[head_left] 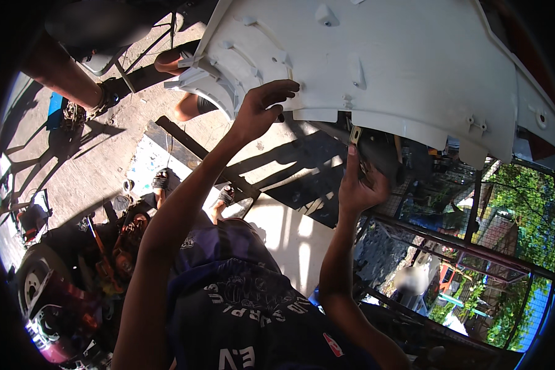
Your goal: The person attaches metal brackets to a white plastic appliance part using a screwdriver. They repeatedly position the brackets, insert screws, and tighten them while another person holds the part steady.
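Note:
A large white moulded panel (401,61) with a curved lower edge spans the upper part of the view. My left hand (259,114) is raised beside that edge, fingers stretched toward the panel and apart from the thumb. A small dark spot shows by the thumb, too small to name. Below the panel's lower edge, my right hand (364,188) has its index finger up against a small metal clip (355,135) with a slot in it. The other fingers of this hand are bent, and the clip's far side is hidden.
Another person's arm (68,74) comes in at the upper left, and a bent limb shows behind the panel. Machine parts and a wheel (36,280) crowd the lower left. A pale board (283,228) lies on the ground. Wire mesh fencing (493,240) stands at the right.

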Action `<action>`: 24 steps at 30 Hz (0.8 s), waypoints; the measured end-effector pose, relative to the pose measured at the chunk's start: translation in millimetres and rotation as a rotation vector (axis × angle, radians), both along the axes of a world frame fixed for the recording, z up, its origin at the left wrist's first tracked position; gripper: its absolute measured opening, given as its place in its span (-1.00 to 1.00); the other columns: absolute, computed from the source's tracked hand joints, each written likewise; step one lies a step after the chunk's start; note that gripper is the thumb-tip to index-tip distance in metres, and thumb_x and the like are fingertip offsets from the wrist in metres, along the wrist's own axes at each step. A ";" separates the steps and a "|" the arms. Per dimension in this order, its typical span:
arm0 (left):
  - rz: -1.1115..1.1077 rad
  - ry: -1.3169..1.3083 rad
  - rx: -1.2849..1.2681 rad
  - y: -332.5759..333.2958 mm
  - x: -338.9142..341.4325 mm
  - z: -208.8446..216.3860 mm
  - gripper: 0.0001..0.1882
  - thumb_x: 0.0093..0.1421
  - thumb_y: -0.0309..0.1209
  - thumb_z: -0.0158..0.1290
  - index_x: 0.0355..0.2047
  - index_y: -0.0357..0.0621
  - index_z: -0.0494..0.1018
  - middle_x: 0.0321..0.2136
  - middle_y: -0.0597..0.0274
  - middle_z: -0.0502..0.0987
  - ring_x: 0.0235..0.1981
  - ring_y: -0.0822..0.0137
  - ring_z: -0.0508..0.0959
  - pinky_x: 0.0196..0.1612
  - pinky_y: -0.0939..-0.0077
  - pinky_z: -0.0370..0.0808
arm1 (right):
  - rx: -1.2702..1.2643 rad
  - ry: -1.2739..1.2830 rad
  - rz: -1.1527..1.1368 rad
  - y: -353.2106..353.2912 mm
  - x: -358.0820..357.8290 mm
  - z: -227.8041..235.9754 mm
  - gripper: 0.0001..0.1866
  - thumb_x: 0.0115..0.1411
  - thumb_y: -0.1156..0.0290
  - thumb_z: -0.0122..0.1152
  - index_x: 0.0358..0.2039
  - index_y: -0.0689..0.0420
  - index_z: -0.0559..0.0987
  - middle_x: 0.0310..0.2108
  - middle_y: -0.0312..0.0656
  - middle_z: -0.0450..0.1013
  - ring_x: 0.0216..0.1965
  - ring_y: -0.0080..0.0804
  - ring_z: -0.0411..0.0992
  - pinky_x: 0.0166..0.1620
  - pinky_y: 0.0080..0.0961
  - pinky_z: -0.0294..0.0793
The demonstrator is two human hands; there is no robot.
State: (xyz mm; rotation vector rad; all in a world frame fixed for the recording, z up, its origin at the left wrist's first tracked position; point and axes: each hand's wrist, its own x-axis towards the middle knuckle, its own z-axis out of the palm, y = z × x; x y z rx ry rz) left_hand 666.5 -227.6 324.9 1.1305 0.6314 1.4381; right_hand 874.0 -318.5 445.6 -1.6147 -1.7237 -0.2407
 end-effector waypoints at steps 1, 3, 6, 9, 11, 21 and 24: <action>0.029 -0.009 0.036 3.8 -4.5 -5.7 -0.32 -0.03 -0.81 -0.15 0.17 -0.28 0.41 0.10 0.05 0.53 0.14 0.18 0.53 0.23 0.28 0.42 | 0.036 -0.043 0.013 -1.1 5.2 -1.2 -0.80 0.14 0.67 0.39 -0.22 0.43 0.60 -0.22 0.05 0.62 -0.24 -0.40 0.62 -0.14 -0.58 0.62; 0.008 -0.029 0.005 5.0 -7.1 -11.0 -0.38 0.04 -0.82 -0.10 0.16 -0.29 0.40 0.09 0.06 0.54 0.11 0.19 0.54 0.22 0.32 0.44 | 0.081 -0.070 0.047 -3.9 9.9 -2.2 -0.80 0.14 0.68 0.39 -0.22 0.44 0.59 -0.22 0.07 0.62 -0.25 -0.36 0.62 -0.14 -0.56 0.64; -0.028 -0.007 -0.094 -0.3 -4.8 -13.3 -0.43 0.10 -0.81 -0.06 0.15 -0.28 0.41 0.08 0.09 0.54 0.09 0.23 0.55 0.18 0.37 0.47 | 0.090 0.005 0.094 -7.0 12.7 -2.9 -0.77 0.14 0.69 0.38 -0.20 0.46 0.57 -0.23 0.10 0.61 -0.25 -0.32 0.62 -0.17 -0.52 0.68; -0.031 -0.041 -0.140 -5.6 -0.2 -20.0 -0.46 0.12 -0.80 -0.05 0.14 -0.27 0.43 0.07 0.14 0.54 0.05 0.28 0.56 0.12 0.42 0.50 | 0.137 0.236 0.126 -7.3 -3.4 5.4 -0.76 0.15 0.69 0.36 -0.18 0.48 0.56 -0.25 0.13 0.60 -0.26 -0.29 0.63 -0.20 -0.50 0.70; -0.021 -0.015 -0.159 -8.5 -1.1 -23.5 -0.46 0.12 -0.80 -0.05 0.14 -0.25 0.42 0.06 0.15 0.55 0.04 0.30 0.57 0.10 0.43 0.51 | 0.154 0.312 0.144 -4.8 -12.8 9.6 -0.77 0.16 0.69 0.35 -0.19 0.49 0.55 -0.26 0.15 0.60 -0.28 -0.29 0.63 -0.22 -0.49 0.71; -0.049 -0.073 -0.150 -12.9 -0.5 -32.5 -0.46 0.14 -0.79 0.00 0.15 -0.23 0.41 0.04 0.17 0.55 0.04 0.35 0.56 0.12 0.45 0.50 | 0.049 0.259 0.030 -2.8 -23.7 6.4 -0.79 0.17 0.67 0.36 -0.22 0.48 0.54 -0.31 0.12 0.61 -0.38 -0.36 0.61 -0.28 -0.53 0.67; -0.059 -0.066 -0.140 -15.1 -0.1 -29.2 -0.48 0.16 -0.77 0.03 0.16 -0.24 0.41 0.04 0.14 0.55 0.04 0.33 0.57 0.16 0.43 0.49 | 0.021 0.227 -0.010 -2.7 -26.8 8.2 -0.78 0.18 0.66 0.35 -0.20 0.49 0.54 -0.31 0.12 0.61 -0.39 -0.38 0.61 -0.30 -0.55 0.66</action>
